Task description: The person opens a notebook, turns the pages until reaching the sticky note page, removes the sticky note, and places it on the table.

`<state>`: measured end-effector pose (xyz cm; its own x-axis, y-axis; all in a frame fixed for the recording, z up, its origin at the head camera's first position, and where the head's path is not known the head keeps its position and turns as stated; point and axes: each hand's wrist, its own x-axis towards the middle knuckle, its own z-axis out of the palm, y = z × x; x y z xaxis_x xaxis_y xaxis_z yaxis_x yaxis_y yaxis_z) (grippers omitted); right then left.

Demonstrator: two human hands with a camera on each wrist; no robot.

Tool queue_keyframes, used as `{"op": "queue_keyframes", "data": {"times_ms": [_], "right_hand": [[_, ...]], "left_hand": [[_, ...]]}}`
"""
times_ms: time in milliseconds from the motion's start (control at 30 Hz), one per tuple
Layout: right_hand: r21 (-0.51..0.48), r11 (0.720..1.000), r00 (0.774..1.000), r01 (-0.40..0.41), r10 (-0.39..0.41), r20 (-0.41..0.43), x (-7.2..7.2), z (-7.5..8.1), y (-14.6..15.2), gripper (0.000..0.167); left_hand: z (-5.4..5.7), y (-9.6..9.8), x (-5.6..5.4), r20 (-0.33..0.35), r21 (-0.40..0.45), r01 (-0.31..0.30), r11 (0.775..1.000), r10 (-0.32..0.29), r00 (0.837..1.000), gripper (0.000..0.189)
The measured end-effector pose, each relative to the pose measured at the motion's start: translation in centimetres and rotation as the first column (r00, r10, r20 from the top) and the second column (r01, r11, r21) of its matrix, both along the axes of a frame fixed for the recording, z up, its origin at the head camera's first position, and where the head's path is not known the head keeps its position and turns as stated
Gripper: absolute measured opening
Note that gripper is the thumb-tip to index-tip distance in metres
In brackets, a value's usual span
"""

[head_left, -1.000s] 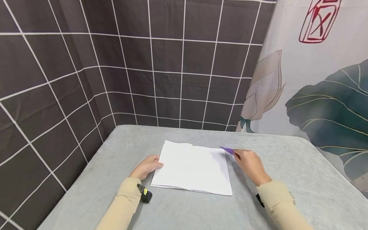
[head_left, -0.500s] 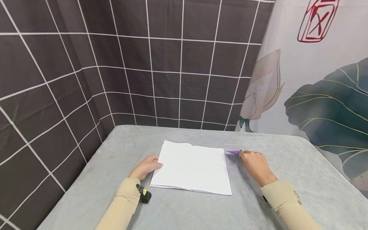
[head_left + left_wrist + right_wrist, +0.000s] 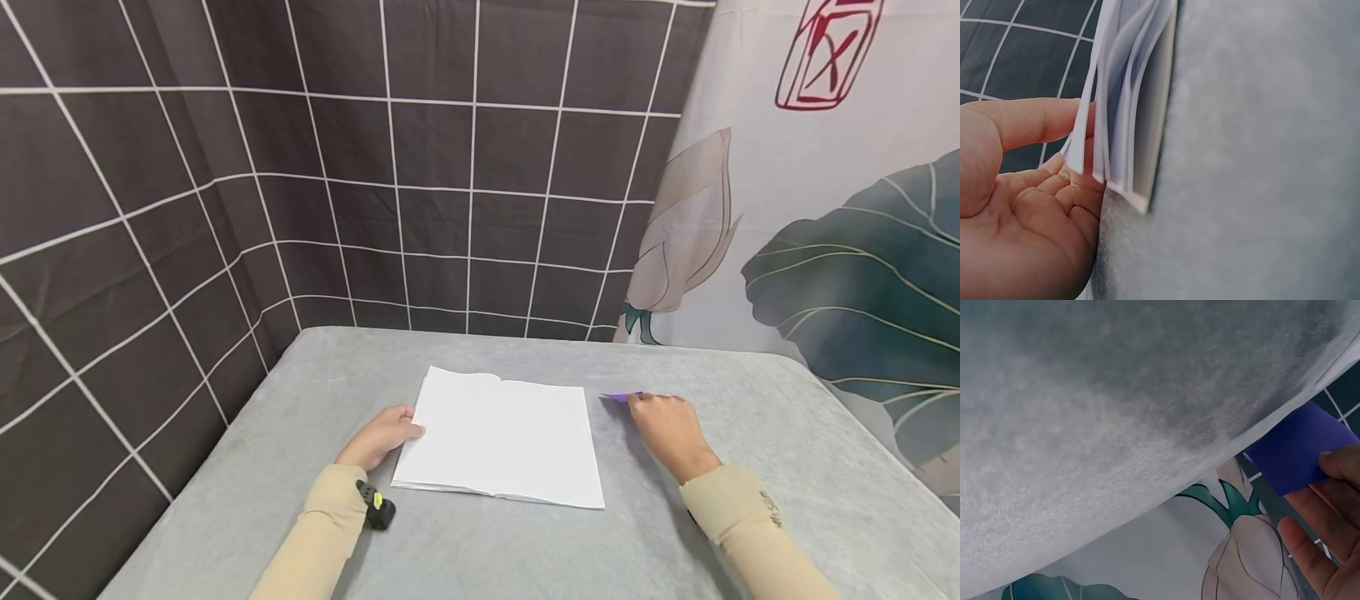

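An open notebook (image 3: 498, 442) with white lined pages lies on the grey table. My left hand (image 3: 381, 437) grips its left edge. In the left wrist view, the thumb lies over the loose page edges (image 3: 1116, 112) and the other fingers are behind them. Right of the notebook, my right hand (image 3: 670, 433) pinches a small purple sheet (image 3: 1300, 447) that looks like a sticky note. In the right wrist view the thumb is on one face with fingers behind it. The sheet stands apart from the notebook's right edge, and the head view shows it nearly edge-on.
The grey cloth-covered table (image 3: 510, 550) reaches back to a dark curtain (image 3: 435, 217) with a white grid. At the right hangs a pale curtain (image 3: 757, 183) printed with a lotus and leaf. A black device (image 3: 380, 512) sits on my left wrist.
My right hand has drawn the purple sheet to the right, away from the notebook's upper right corner, and tilted it more edge-on. The left hand stays at the notebook's left edge.
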<state>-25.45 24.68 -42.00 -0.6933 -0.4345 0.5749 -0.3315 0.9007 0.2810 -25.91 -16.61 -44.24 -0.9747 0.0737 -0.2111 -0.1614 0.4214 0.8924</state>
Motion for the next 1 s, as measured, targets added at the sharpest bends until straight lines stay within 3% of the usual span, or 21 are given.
{"op": "queue_keyframes", "data": {"times_ms": [167, 467, 800, 1000], "right_hand": [[0.030, 1.000, 1.000, 0.003, -0.003, -0.010, -0.3, -0.6, 0.2, 0.014], [0.044, 0.999, 0.998, 0.012, -0.014, 0.059, -0.1, -1.3, 0.2, 0.020], [0.071, 0.997, 0.983, 0.019, -0.031, 0.183, 0.5, -1.1, 0.1, 0.024], [0.074, 0.997, 0.966, 0.017, -0.036, 0.256, 0.9, -1.2, -0.2, 0.016]], "left_hand": [[-0.1, 0.0, -0.1, 0.005, 0.003, -0.001, 1.000, 0.001, 1.000, 0.024], [0.1, 0.0, 0.0, -0.003, -0.015, 0.004, 1.000, -0.004, 1.000, 0.017], [0.2, 0.0, 0.2, -0.014, -0.003, 0.007, 1.000, -0.007, 1.000, 0.016], [0.0, -0.2, 0.0, -0.016, -0.001, 0.013, 1.000, -0.013, 1.000, 0.008]]}}
